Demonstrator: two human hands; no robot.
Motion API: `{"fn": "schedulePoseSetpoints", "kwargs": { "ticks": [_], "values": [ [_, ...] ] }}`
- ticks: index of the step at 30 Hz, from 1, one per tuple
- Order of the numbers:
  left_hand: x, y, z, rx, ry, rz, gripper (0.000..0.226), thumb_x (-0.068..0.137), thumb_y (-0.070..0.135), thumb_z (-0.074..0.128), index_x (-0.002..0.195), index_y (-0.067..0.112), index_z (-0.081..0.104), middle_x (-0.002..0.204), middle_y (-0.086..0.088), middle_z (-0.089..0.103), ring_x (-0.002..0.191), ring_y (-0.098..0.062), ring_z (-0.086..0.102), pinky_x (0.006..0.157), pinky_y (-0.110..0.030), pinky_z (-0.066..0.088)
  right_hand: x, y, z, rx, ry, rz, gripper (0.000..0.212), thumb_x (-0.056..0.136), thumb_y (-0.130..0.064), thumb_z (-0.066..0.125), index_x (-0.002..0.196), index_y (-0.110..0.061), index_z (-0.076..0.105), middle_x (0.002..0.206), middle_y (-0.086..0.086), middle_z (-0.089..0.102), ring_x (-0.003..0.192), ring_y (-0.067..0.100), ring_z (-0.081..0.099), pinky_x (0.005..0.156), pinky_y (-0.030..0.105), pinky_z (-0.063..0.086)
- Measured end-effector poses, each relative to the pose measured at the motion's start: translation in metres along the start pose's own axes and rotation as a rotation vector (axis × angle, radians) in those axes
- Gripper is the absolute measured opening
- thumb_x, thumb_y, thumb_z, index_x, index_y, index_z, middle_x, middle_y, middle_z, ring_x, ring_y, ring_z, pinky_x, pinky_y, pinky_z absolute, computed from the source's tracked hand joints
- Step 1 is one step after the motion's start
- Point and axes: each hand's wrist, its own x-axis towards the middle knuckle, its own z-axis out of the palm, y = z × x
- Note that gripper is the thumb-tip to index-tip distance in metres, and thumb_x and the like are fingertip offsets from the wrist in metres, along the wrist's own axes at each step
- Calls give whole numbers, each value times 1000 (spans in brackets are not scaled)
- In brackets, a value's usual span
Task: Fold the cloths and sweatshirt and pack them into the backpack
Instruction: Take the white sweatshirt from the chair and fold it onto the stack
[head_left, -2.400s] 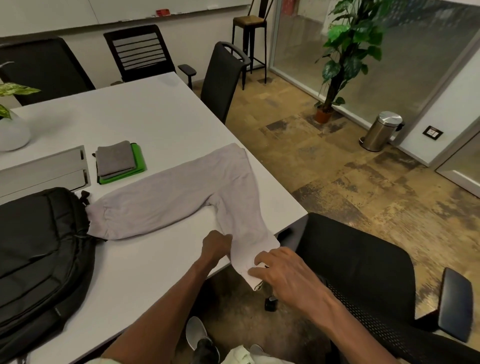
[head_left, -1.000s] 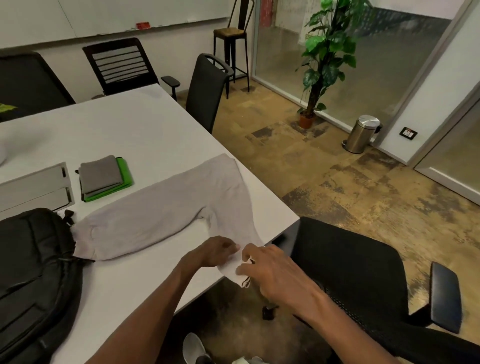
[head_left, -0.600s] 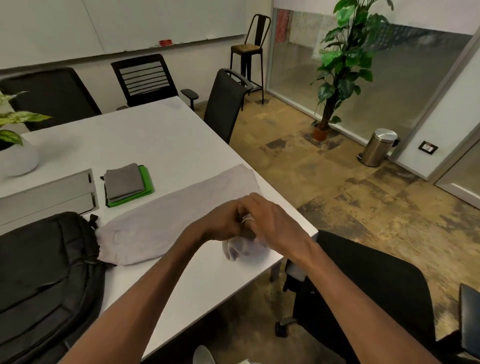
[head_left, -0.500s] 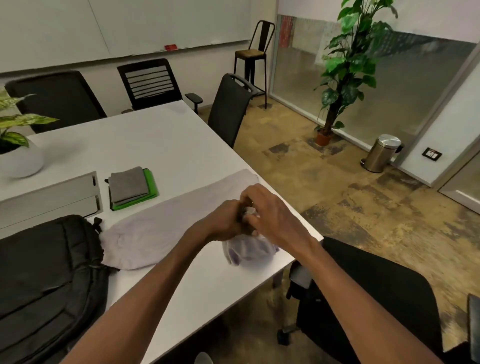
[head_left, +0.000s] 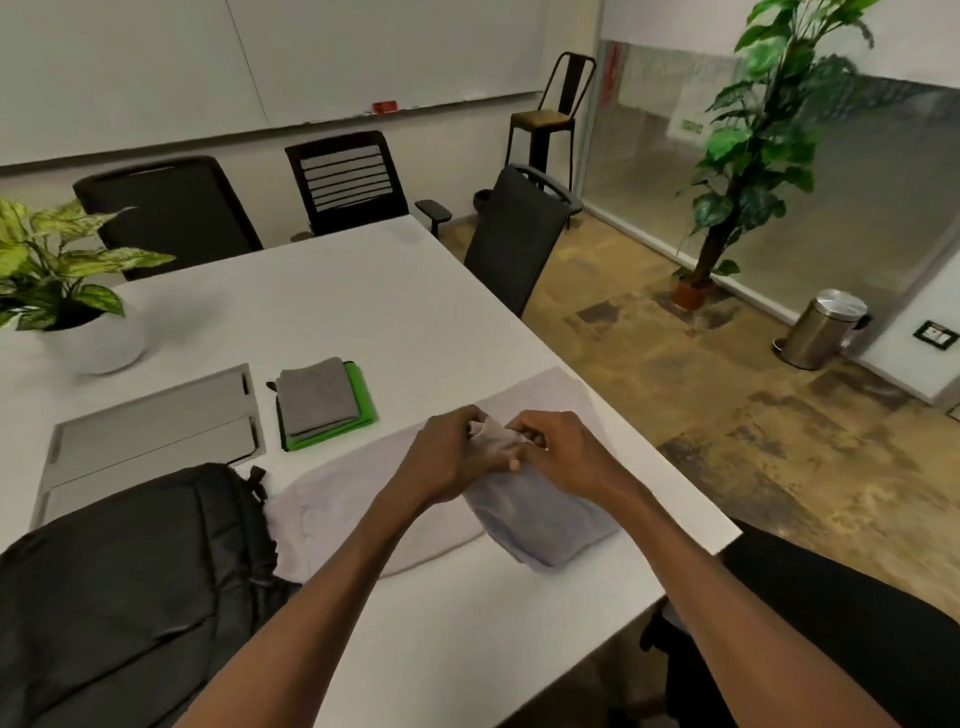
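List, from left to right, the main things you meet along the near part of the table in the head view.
Black backpack → pale grey sweatshirt lying flat beside it → left hand → right hand, both pinching a raised fold of the sweatshirt → black chair seat past the table's right edge.

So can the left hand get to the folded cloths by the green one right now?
Probably not right away: the left hand is busy gripping the sweatshirt together with the right hand. The folded cloths lie close by on the table with nothing between, so once it lets go, likely yes.
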Motion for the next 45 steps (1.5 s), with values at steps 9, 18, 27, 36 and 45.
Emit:
{"fn": "schedulePoseSetpoints", "kwargs": {
  "ticks": [9, 18, 27, 36, 45],
  "values": [
    [5, -45, -53, -148, 213, 71, 23, 79, 45, 67, 78, 23, 60, 68, 6, 65, 64, -10, 59, 55, -22, 40, 33, 43, 24, -165, -239, 136, 27, 77, -29, 79, 97, -17, 66, 93, -4, 67, 86, 12, 60, 69, 22, 40],
    [14, -104, -89, -304, 402, -163, 12, 89, 28, 68, 83, 19, 64, 77, 0, 67, 68, -6, 57, 62, -23, 43, 58, 148, 23, -437, -291, 334, 34, 89, -17, 61, 122, -10, 63, 124, 13, 63, 119, 31, 55, 87, 29, 41],
    [10, -171, -90, -464, 627, -443, 20, 91, 35, 66, 99, 17, 68, 97, -8, 73, 92, -26, 69, 80, -44, 53, 99, 239, 2, -645, -489, 387, 54, 95, -22, 55, 147, -18, 38, 150, 6, 42, 138, 24, 39, 108, 29, 30],
    [9, -231, -79, -261, 731, -708, 28, 94, 39, 59, 100, 13, 67, 96, -13, 70, 87, -30, 65, 77, -44, 51, 163, 287, -29, -439, -556, 295, 36, 86, -46, 65, 63, -21, 53, 66, -4, 56, 67, 12, 58, 62, 31, 33],
    [29, -277, -62, 108, 669, -847, 34, 98, 33, 53, 94, 1, 64, 90, -22, 67, 88, -40, 61, 71, -37, 39, 207, 297, -9, -314, -494, 294, 35, 96, -36, 58, 63, -27, 49, 68, -3, 58, 72, 21, 56, 67, 35, 40]
  ]
}}
